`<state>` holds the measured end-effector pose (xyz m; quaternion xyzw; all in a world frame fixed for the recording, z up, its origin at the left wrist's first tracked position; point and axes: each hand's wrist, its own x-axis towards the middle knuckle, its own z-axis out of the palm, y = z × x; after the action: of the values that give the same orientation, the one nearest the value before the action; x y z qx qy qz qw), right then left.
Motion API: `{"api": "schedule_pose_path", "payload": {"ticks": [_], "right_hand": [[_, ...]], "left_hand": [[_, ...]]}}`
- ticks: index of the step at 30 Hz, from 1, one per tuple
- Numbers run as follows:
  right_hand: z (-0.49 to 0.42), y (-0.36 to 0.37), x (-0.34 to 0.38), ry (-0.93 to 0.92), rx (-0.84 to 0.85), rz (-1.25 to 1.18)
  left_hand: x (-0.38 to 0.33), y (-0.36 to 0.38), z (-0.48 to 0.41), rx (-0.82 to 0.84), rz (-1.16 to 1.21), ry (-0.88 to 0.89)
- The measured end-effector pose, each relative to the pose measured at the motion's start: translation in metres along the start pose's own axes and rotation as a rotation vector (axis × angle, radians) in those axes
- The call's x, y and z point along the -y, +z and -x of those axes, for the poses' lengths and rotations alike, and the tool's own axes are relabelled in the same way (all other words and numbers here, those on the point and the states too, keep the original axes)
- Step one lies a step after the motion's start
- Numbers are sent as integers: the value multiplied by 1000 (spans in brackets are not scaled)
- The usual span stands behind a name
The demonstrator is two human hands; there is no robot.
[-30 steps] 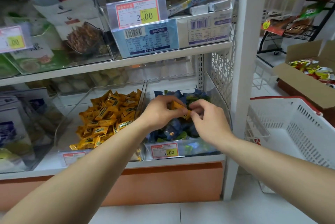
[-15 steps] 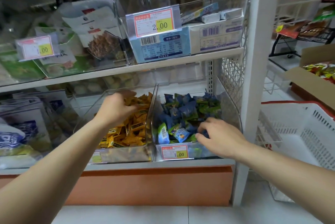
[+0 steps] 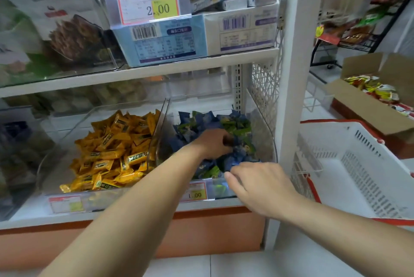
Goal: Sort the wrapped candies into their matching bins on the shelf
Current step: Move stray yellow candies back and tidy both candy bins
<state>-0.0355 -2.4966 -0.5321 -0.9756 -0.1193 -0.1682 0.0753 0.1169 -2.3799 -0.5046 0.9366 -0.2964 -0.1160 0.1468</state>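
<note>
1. A white post (image 3: 298, 75) stood at the right end of the shelving. Just left of it, a white lattice panel (image 3: 264, 88) closed off the side of the lower level.
2. On the upper shelf (image 3: 156, 70), a blue box (image 3: 161, 39) and a white box (image 3: 242, 30) sat side by side. A 2.00 tag (image 3: 149, 4) was clipped above the blue one.
3. Right of the post stood a white basket (image 3: 358, 171) with a red rim. Behind it, an open cardboard box (image 3: 369, 110) held bright snack packets (image 3: 371, 88).
4. Two clear bins stood side by side on the lower shelf, and whether they touched could not be told. The left bin (image 3: 53, 162) held a heap of yellow candies (image 3: 112, 153). The right bin (image 3: 263, 142) held blue and green candies (image 3: 201, 119) and carried a 1.00 tag (image 3: 197, 193) on its front.
5. The upper shelf overhung both bins, so any reach had to come in from the front. The left forearm crossed the clear wall between the bins at its front end.
6. The left hand (image 3: 212, 144) lay inside the right bin, knuckles up on the blue and green heap. Its fingers curled down among the wrappers and were hidden, so it could not be told whether it held a candy.
7. The right hand (image 3: 262, 184) was at the right bin's front rim, back of the hand upward. Its fingers (image 3: 233, 178) curled inward just beside a blue wrapper, and whether they pinched it could not be told.
</note>
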Motion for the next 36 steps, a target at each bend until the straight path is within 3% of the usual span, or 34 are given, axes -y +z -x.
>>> {"api": "schedule_pose_path", "payload": {"ticks": [18,21,29,36], "right_hand": [[-3,4,-2,-10,-62,-43],[-3,3,-1,5,-39,-38],[-19,2,7,200,-3,-177],[-42,-9,21,409,-123,-581]], "left_hand": [[19,15,-25,194,22,-5],[21,6,-15,115,56,35],[18,-27,34,-163,528,127],[15,-41,67,-368,757,53]]}}
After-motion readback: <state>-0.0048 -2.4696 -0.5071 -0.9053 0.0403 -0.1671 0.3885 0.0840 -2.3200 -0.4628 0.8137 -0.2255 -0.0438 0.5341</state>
